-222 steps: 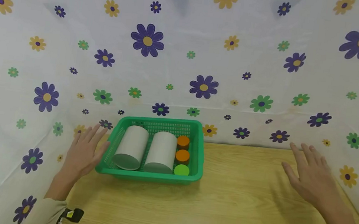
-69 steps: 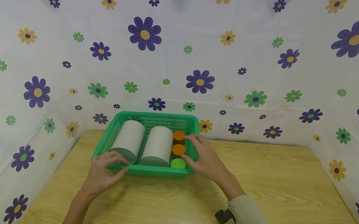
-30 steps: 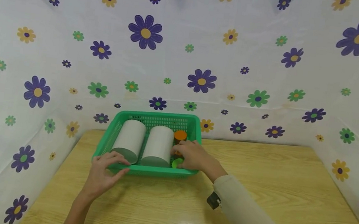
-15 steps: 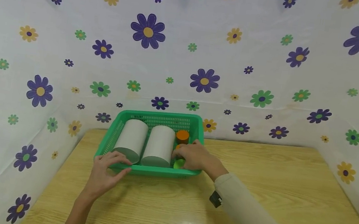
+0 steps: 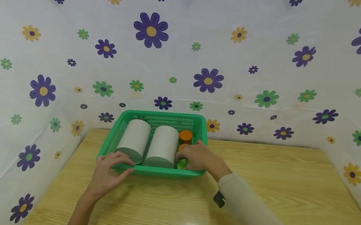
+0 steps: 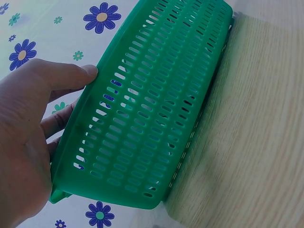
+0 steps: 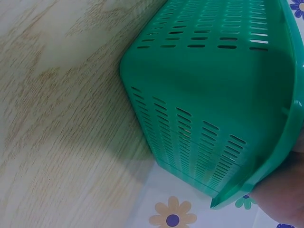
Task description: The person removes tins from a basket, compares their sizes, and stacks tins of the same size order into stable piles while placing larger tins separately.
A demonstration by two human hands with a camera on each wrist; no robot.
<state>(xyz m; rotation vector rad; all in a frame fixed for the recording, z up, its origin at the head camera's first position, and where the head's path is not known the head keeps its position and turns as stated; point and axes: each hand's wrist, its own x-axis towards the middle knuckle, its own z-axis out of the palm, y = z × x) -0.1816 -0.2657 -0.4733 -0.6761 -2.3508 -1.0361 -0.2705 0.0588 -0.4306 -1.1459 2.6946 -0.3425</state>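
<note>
A green slotted basket (image 5: 151,169) stands on the table. My left hand (image 5: 107,173) holds its front rim near the left corner; in the left wrist view the thumb (image 6: 71,73) lies on the outer side and other fingers show beyond the rim. My right hand (image 5: 197,156) reaches over the right rim, its curled fingers around a small container with a bright green lid (image 5: 182,163). That lid looks tilted, and the hand covers much of it. Behind it are two small containers, one with an orange lid (image 5: 186,135) in sight, the other orange lid (image 5: 183,147) partly covered.
Two large white cylinders (image 5: 163,146) lie side by side in the basket's left and middle. Around it spreads the light wood table (image 5: 274,199). A white flowered cloth (image 5: 179,63) hangs behind and along both sides.
Both hands came from beside the basket: the left to its front rim, the right into it and onto the green-lidded container. In the last half second the green lid has tipped.
</note>
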